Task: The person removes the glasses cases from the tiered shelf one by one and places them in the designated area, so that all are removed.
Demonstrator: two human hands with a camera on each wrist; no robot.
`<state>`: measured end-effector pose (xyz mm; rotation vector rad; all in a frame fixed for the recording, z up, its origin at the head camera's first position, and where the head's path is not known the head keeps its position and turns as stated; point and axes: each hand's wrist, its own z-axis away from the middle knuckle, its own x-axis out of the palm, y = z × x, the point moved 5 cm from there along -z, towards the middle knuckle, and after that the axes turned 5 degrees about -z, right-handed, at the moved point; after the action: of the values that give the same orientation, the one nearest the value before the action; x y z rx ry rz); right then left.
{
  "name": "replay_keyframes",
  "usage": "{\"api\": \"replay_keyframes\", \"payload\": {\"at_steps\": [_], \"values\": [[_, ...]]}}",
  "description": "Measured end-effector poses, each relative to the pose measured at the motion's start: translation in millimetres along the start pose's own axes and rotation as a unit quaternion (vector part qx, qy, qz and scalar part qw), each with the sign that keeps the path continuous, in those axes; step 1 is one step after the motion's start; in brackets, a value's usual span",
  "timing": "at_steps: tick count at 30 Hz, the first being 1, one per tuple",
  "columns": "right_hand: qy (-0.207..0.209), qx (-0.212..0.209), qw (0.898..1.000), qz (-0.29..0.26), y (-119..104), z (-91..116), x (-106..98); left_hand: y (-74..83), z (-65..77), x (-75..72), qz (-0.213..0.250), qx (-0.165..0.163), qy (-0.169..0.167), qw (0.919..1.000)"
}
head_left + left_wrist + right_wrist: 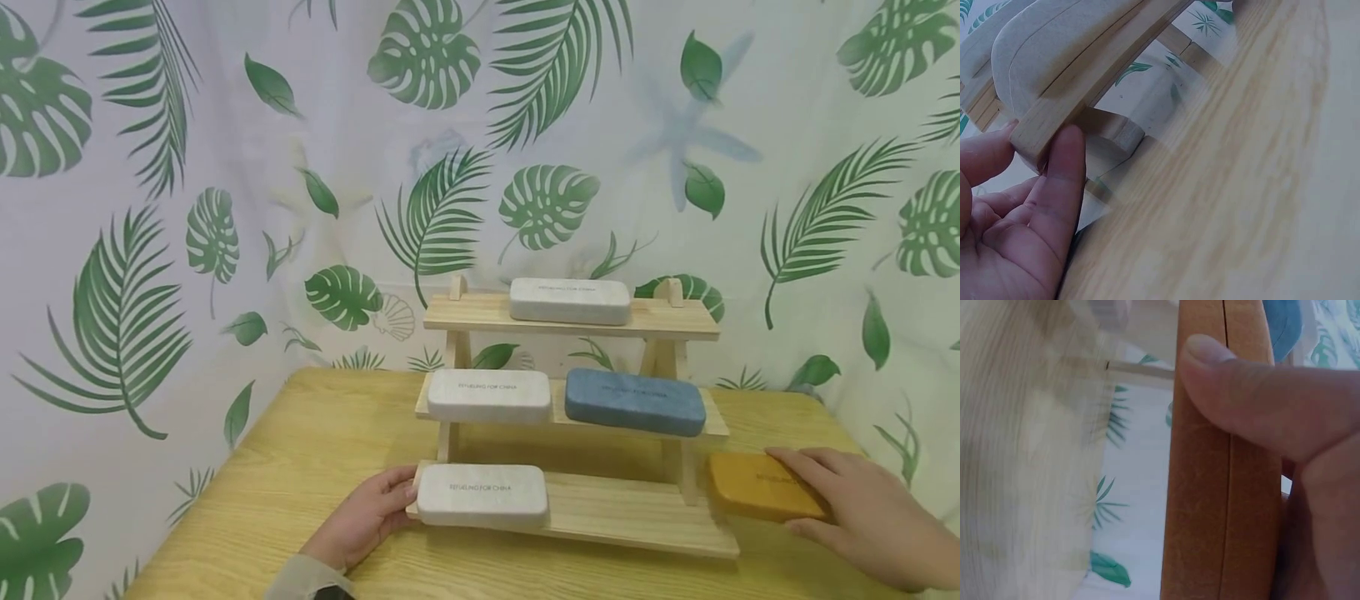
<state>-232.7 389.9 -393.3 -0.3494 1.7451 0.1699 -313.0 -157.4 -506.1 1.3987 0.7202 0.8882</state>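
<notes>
My left hand (371, 512) pinches the left end of the bottom shelf of a three-tier wooden display stand (637, 512). In the left wrist view, the thumb and a finger (1063, 181) are on either side of the board's end. My right hand (862, 508) grips an orange glasses case (757, 487) just off the stand's right side. Its thumb (1235, 381) lies across the seam of the case in the right wrist view; its other fingers are mostly hidden there. A white glasses case (483, 496) lies on the bottom shelf near my left hand.
On the middle shelf lie another white glasses case (487, 396) and a blue glasses case (633, 402). A third white case (570, 302) lies on the top shelf. The stand is on a wood-grain table (300, 450), with a leaf-print curtain (300, 225) behind it.
</notes>
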Motion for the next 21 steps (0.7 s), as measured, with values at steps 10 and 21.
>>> {"api": "replay_keyframes", "payload": {"at_steps": [10,21], "values": [[-0.019,0.017,1.0,0.005,41.7,-19.8,7.0,0.7,1.2,0.6,-0.017,0.006,-0.004,0.9998],[-0.003,0.03,1.0,0.01,68.8,-41.8,17.7,2.8,3.2,2.6,-0.017,0.008,-0.007,0.9998]]}}
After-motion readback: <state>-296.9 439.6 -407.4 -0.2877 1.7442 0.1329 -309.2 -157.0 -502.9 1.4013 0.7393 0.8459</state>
